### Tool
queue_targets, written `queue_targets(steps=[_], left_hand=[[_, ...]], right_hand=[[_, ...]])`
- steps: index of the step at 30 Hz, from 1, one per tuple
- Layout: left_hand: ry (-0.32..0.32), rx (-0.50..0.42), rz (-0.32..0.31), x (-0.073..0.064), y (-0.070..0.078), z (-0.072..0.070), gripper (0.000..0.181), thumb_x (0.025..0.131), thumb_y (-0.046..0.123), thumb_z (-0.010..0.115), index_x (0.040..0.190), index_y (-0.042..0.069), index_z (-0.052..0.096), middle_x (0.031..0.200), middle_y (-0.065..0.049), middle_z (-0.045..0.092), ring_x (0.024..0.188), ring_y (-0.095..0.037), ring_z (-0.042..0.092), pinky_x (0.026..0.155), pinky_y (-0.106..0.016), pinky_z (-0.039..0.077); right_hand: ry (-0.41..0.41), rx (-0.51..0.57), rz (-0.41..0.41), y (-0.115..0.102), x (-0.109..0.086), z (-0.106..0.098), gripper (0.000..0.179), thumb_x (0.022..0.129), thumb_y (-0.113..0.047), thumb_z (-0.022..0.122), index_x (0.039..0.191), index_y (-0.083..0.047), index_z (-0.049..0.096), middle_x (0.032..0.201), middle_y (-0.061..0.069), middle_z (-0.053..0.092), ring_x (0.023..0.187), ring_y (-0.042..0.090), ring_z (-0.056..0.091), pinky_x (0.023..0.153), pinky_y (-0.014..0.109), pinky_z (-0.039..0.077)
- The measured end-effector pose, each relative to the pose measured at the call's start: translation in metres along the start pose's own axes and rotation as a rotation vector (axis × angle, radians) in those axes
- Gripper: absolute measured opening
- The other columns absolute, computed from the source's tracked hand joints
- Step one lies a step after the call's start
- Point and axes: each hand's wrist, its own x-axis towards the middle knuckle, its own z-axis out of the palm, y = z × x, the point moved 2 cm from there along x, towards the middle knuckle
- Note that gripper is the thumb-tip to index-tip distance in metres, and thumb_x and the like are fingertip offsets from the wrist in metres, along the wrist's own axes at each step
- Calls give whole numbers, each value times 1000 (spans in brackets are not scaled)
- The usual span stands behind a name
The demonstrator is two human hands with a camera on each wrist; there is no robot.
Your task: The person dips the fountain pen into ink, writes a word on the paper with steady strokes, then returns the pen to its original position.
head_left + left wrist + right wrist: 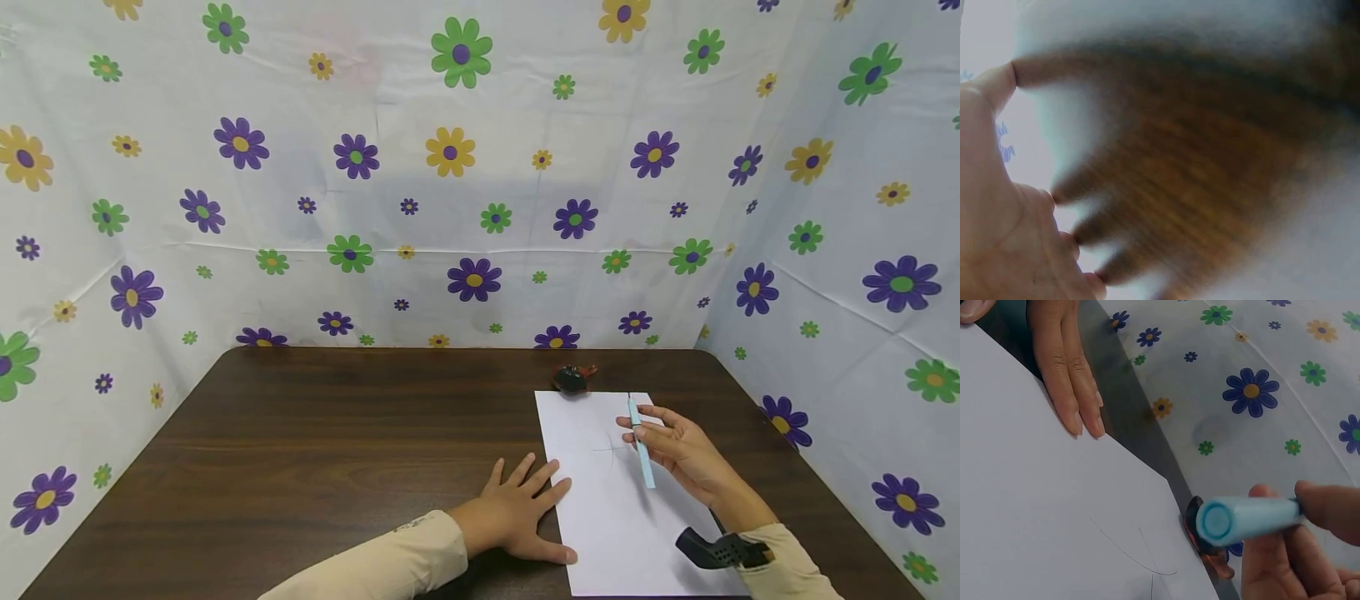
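A sheet of white paper (600, 517) lies on the dark wooden table, with a few thin curved and straight lines (609, 448) drawn in its upper part. My left hand (517, 510) rests on the sheet's left edge, fingers spread and fingertips on the paper. Above the sheet's right side, my right hand (693, 458) pinches a light blue pen (642, 454) between thumb and fingers. The pen's thin end points toward the back of the table, its blunt end toward me. In the right wrist view, the pen's round blunt end (1217, 522) faces the camera.
A small dark object with reddish-brown parts (573, 380) sits at the paper's top edge. The wooden table (337, 442) stretches away to the left. Flower-patterned white cloth (405, 175) hangs behind the table and along its sides. A black strap (723, 551) circles the right wrist.
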Motion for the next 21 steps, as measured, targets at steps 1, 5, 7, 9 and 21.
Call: queue_targets(steps=[1,5,7,9,21], left_hand=[[0,0,0,0,0,0,86,79,78,48,151,42,19,160,13,8,148,-22,4,113,-61,10],[-2,3,-1,1,-1,1,86,79,79,47,151,42,19,161,13,7,148,-22,4,113,-61,9],[-2,4,0,1,-1,1,86,79,79,47,152,42,18,161,14,7,148,-22,4,113,-61,9],[-3,5,3,1,-2,2,86,79,79,47,152,42,18,161,13,6,148,-23,3,113,-62,9],[-12,6,8,2,-3,3,86,80,79,47,152,43,16,161,14,5,149,-22,3,113,-61,9]], right_hand=[[7,-9,12,0,0,0,57,99,-13,54,142,8,24,114,-7,69,104,18,67,88,22,51],[63,-39,51,2,2,-3,61,99,-19,55,142,15,27,111,-3,71,101,14,68,87,23,52],[100,-60,68,3,5,-4,63,99,-24,55,143,12,28,109,1,71,98,16,69,85,26,53],[147,-93,95,4,8,-6,63,99,-27,55,144,8,30,109,5,70,95,17,69,84,28,54],[242,-369,115,3,38,-6,45,100,-13,51,136,12,44,121,25,62,95,14,64,83,25,53]])
